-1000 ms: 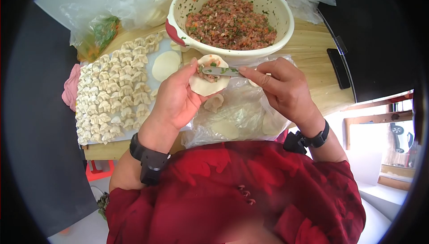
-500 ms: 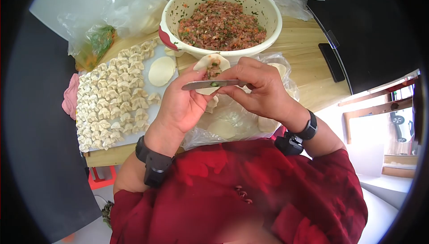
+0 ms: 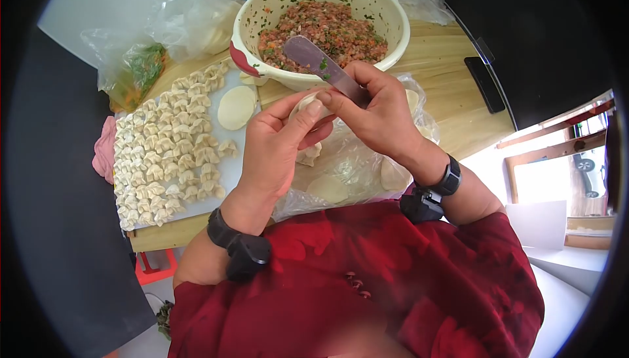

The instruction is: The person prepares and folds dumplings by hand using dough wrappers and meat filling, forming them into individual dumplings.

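Between both hands is a dumpling (image 3: 308, 103), its wrapper folded over so that no filling shows. My left hand (image 3: 278, 138) is closed round it, thumb on top. My right hand (image 3: 383, 112) pinches the dumpling's right edge with thumb and finger and also holds a flat metal spatula (image 3: 321, 63). The blade points up and left over the bowl's near side, with green bits on it. The cream bowl (image 3: 401, 30) holds minced filling (image 3: 347, 27) with green and orange pieces. A round wrapper (image 3: 237, 107) lies left of my hands.
A board (image 3: 229, 161) with rows of folded dumplings (image 3: 173, 128) stands at the left. Plastic sheeting (image 3: 357, 155) with wrappers lies under my hands. A bag of greens (image 3: 145, 63) is at the back left, a black phone-like object (image 3: 483, 84) at the right.
The wrapper, open with filling showing before, is now folded over. The spatula has swung from level across the wrapper to point up and left, and my left fingers have closed round the dumpling.
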Demonstrator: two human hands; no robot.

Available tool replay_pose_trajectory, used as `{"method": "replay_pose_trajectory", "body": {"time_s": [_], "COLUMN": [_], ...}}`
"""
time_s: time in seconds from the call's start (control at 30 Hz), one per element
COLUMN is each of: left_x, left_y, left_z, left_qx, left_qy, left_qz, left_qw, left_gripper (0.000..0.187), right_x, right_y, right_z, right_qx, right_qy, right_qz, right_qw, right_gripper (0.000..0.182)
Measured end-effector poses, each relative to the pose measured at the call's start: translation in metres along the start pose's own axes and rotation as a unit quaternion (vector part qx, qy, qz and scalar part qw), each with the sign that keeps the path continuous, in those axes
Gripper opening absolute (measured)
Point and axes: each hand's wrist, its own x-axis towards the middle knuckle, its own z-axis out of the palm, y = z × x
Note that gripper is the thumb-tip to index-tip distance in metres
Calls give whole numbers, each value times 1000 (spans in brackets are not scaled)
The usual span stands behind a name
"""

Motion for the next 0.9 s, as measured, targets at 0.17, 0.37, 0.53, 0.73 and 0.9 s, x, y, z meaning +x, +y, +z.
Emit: {"method": "replay_pose_trajectory", "body": {"time_s": [0.17, 0.37, 0.53, 0.73, 0.9], "left_x": [2, 2, 4, 3, 2], "left_y": [-3, -2, -7, -11, -18], "left_z": [-9, -17, -24, -26, -18], "left_qx": [-79, 89, 123, 176, 197], "left_qy": [13, 37, 43, 78, 104], "left_qz": [6, 18, 97, 158, 207], "left_qw": [997, 995, 987, 969, 953], "left_gripper": [31, 24, 21, 16, 9], "right_x": [-1, -2, 0, 2, -4], "right_y": [3, 3, 0, 8, -2], "right_z": [-4, -10, -4, 3, 14], "right_qx": [33, -1, 11, -3, -12], "right_qy": [-25, -73, -53, -66, -43], "right_qz": [-28, 2, -40, -82, -95], "right_qw": [999, 997, 998, 994, 994], "right_gripper": [29, 23, 20, 16, 9]}}
